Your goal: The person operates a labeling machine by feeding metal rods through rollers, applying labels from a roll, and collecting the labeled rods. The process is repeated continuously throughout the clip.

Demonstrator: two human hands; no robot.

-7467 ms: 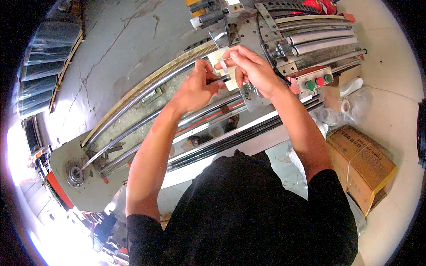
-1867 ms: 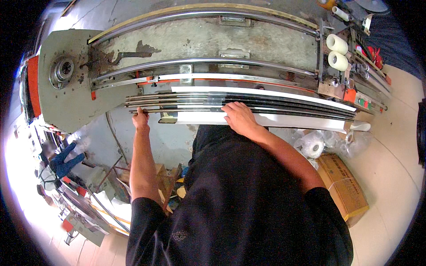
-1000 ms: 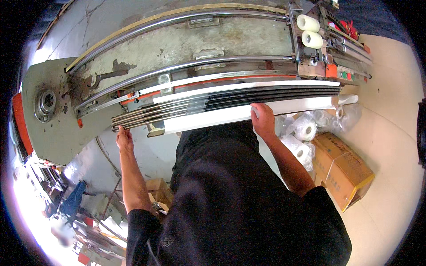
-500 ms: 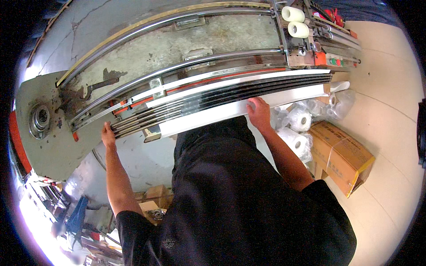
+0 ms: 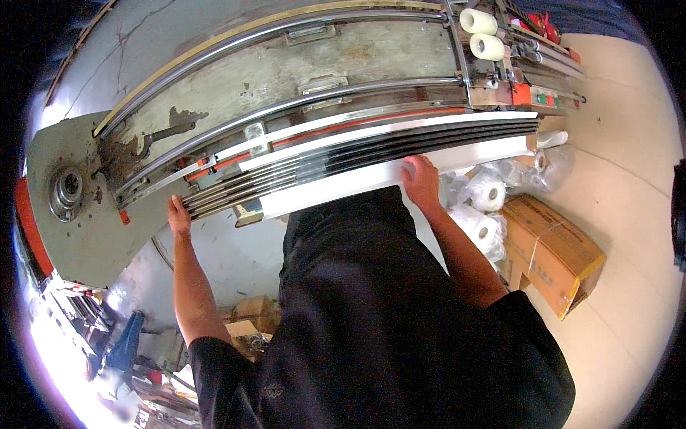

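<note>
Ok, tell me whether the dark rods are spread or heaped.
Spread side by side: the dark rods show as separate, parallel lines, the left hand at their left ends.

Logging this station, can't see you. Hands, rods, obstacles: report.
Left hand at left ends of long rods. Right hand at near edge of white tray. Rods side by side, extending past tray's left end. Plastic-wrapped rolls off to right.

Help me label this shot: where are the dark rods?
In the middle of the head view, the dark rods lie on the white tray, left ends jutting past it to the left hand.
</note>
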